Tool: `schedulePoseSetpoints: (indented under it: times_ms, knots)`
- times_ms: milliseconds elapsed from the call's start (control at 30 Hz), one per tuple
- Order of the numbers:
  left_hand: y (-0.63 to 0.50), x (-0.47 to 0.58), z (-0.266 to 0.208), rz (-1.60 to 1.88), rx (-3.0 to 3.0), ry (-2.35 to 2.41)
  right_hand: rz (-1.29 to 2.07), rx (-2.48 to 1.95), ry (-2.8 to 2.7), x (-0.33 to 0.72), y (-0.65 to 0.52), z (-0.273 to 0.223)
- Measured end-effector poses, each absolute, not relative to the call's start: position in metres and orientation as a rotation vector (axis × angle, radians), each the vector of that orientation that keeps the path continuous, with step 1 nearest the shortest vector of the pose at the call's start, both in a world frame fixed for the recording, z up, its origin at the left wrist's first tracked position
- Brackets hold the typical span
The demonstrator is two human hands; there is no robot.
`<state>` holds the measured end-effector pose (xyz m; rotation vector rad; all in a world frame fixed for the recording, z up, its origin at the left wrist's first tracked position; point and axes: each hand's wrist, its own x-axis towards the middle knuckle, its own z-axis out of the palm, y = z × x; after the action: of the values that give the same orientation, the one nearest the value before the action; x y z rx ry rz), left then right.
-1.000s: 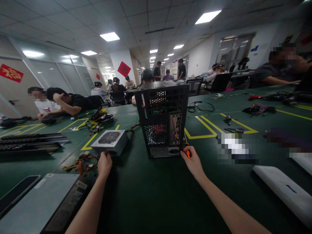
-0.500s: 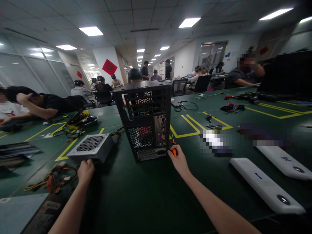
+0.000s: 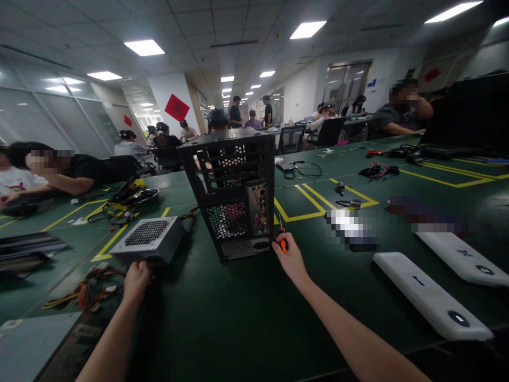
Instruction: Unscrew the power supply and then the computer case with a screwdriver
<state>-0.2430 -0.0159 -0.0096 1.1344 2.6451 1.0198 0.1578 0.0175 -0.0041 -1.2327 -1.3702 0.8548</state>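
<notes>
A black computer case (image 3: 238, 212) stands upright ahead of me, its back panel with vents and ports facing me. My right hand (image 3: 290, 257) is closed around an orange-and-black screwdriver (image 3: 283, 245), its shaft pointing upward. That hand's fingertips are at the case's lower right corner and seem to touch it. To the left of the case lies a grey power supply (image 3: 149, 241) with a round-holed grille on top. My left hand (image 3: 137, 281) is at its near lower edge with fingers curled. Whatever those fingers hold, if anything, is hidden. Loose coloured cables (image 3: 85, 289) lie beside this hand.
A metal box (image 3: 34, 342) sits at the near left. Two white oblong devices (image 3: 429, 294) (image 3: 463, 257) lie on the right of the green table (image 3: 222, 323). Farther back are cable bundles (image 3: 379, 171) and yellow tape outlines. People (image 3: 67, 170) sit around.
My view has shifted slightly, and the case's top appears a little farther left. The left hand has moved slightly down and left along the power supply's edge. The right hand keeps the screwdriver.
</notes>
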Motion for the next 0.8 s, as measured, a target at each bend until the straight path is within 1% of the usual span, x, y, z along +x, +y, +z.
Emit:
schedulePoseSetpoints:
  times_ms: [100, 300, 533, 600, 700, 800]
  knots:
    - [-0.032, -0.251, -0.014, 0.645, 1.293, 2.778, 0.87, -1.237, -1.367, 0.158, 0.017, -0.005]
    - [-0.071, -0.25, -0.015, 0.381, 1.675, 2.82, 0.89, -1.244, -1.372, 0.159, 0.018, -0.009]
    - [-0.128, -0.197, -0.005, -0.247, 2.136, 2.672, 0.9, -1.264, -1.382, 0.164, 0.014, -0.008]
    - [-0.136, -0.182, -0.009, -0.254, 2.156, 2.673, 0.898, -1.266, -1.381, 0.164, 0.014, -0.008]
    - [-0.13, -0.168, -0.016, -0.087, 2.209, 2.686, 0.902, -1.27, -1.381, 0.163, 0.013, -0.008]
    - [-0.106, -0.162, -0.022, 0.034, 2.289, 2.572, 0.917, -1.277, -1.38, 0.163, 0.012, -0.008]
